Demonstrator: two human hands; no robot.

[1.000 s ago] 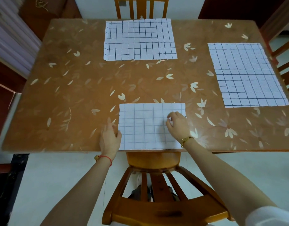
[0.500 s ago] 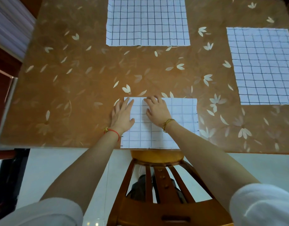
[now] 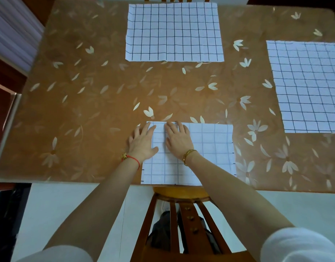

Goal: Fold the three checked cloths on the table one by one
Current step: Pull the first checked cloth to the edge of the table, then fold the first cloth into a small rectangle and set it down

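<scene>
Three white checked cloths lie on the brown flowered table [image 3: 87, 110]. The near cloth [image 3: 210, 154] sits at the front edge, its grid lines faint. My left hand [image 3: 142, 142] lies flat with straight fingers on that cloth's left edge, partly on the table. Beside it, my right hand [image 3: 179, 138] presses flat on the cloth's upper left part. A second cloth [image 3: 174, 32] lies spread out at the far middle. The third cloth [image 3: 310, 86] lies spread out at the right, cut off by the frame edge.
A wooden chair [image 3: 183, 214] stands below the table's front edge, between my arms. Another chair back shows at the far side of the table. A pale curtain [image 3: 13, 35] hangs at the left.
My right hand has moved from the near cloth's right part to its left, beside my left hand. My left hand slid up the cloth's left edge. The view has come closer to the table.
</scene>
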